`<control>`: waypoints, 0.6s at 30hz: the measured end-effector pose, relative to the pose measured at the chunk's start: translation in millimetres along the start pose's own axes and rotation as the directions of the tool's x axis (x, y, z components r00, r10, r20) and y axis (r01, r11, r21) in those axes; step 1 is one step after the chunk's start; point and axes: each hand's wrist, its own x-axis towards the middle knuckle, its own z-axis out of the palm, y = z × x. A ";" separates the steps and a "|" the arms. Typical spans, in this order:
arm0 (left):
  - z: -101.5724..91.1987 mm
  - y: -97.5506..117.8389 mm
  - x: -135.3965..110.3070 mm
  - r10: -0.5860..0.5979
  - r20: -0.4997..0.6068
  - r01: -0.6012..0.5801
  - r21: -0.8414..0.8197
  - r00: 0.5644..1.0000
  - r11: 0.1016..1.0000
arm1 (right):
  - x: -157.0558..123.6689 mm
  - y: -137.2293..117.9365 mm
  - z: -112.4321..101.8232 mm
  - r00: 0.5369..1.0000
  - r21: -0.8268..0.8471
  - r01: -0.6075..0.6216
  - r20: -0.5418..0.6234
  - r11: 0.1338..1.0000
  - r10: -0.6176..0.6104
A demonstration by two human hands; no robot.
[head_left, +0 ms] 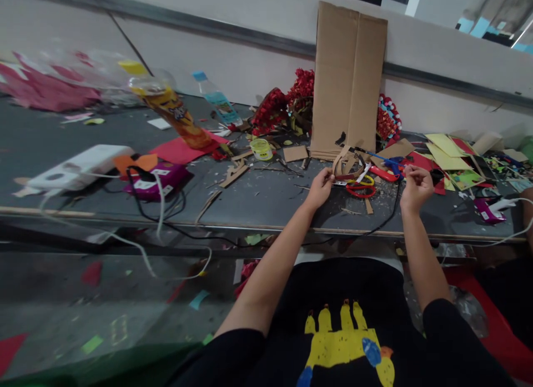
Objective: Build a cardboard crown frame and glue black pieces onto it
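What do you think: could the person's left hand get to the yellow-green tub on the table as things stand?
Probably yes. The left hand is close to the yellow-green tub, with only flat cardboard scraps on the table between them, though it seems to pinch a cardboard strip.

You have two hands at the near edge of the bench (258, 201): your left hand (321, 188) and your right hand (415, 188). Along the far edge you count one cardboard sheet (350, 81), three red flower bunches (270, 110), one water bottle (217, 102) and one snack canister (177, 116). Toward the left end lie one power strip (79, 167) and one purple pack (164, 176). Mid-bench sits one tape roll (261, 149).
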 end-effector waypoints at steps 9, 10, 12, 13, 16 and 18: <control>-1.5 -6.0 1.0 0.023 -0.011 -0.023 0.020 1.000 1.000 | -6.8 3.0 0.2 1.000 0.031 0.001 -0.004 1.000 -0.001; -1.7 -6.4 1.0 0.025 -0.010 -0.025 0.023 1.000 0.999 | -7.4 3.1 0.1 1.000 0.029 -0.005 -0.002 1.000 0.005; -2.0 -7.4 0.9 0.034 -0.004 -0.034 0.028 0.999 0.999 | -8.5 3.2 -0.1 1.000 0.023 -0.018 0.001 1.000 0.018; -2.1 -8.0 0.9 0.038 -0.002 -0.038 0.029 0.999 0.999 | -8.9 3.2 -0.3 1.000 0.023 -0.024 0.003 0.999 0.023; -2.5 -10.5 1.4 0.046 -0.003 -0.046 0.040 0.999 0.998 | -10.0 3.5 -0.9 1.000 0.022 -0.029 -0.001 0.999 0.029; -2.7 -12.3 1.9 0.046 0.003 -0.046 0.054 0.999 0.997 | -10.9 4.5 -1.4 1.000 0.024 -0.030 -0.006 0.999 0.030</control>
